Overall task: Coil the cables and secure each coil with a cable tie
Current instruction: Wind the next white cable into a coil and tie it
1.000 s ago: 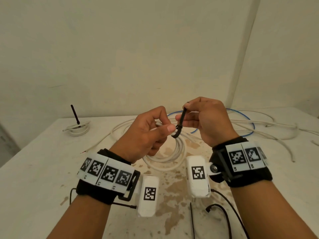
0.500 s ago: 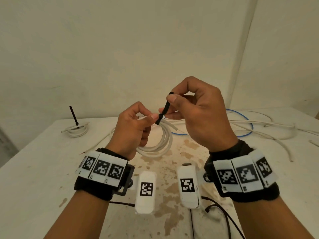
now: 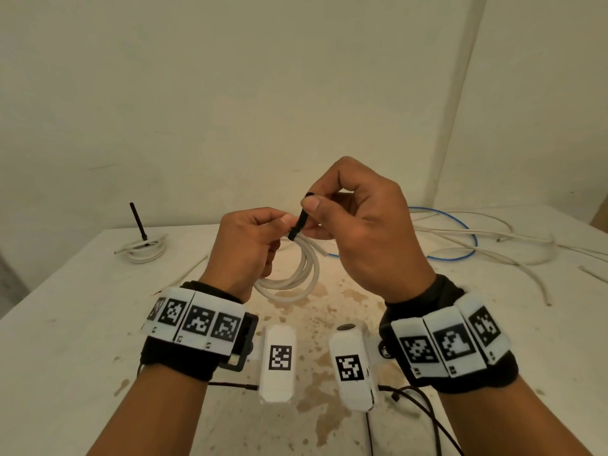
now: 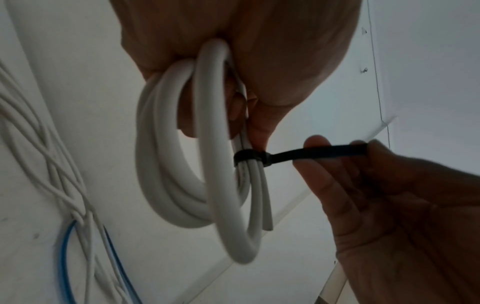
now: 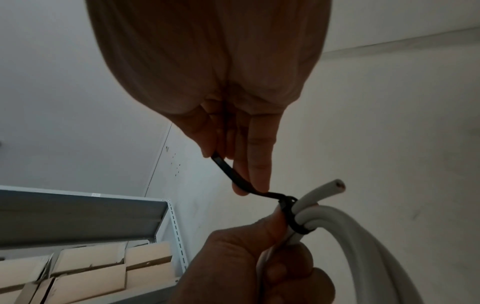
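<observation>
A white cable coil (image 3: 302, 274) hangs above the table, gripped at its top by my left hand (image 3: 250, 245). A black cable tie (image 3: 297, 223) is looped tight round the coil's strands (image 4: 248, 157) (image 5: 293, 218). My right hand (image 3: 355, 225) pinches the tie's free tail (image 4: 319, 151) (image 5: 228, 170) between thumb and fingers, up and to the right of the coil. One cut cable end (image 5: 335, 185) sticks out past the tie. In the left wrist view the coil (image 4: 182, 164) shows several turns.
A tied white coil (image 3: 143, 250) with a black tail standing up lies at the table's far left. Loose white cables (image 3: 493, 238) and a blue cable (image 3: 460, 232) sprawl at the far right. Thin black wires (image 3: 424, 409) trail near the front edge. A shelf with cardboard boxes (image 5: 103, 267) stands beside.
Both hands have risen with the coil. The right hand has drawn the tie's tail up and the open loop has closed snug round the strands.
</observation>
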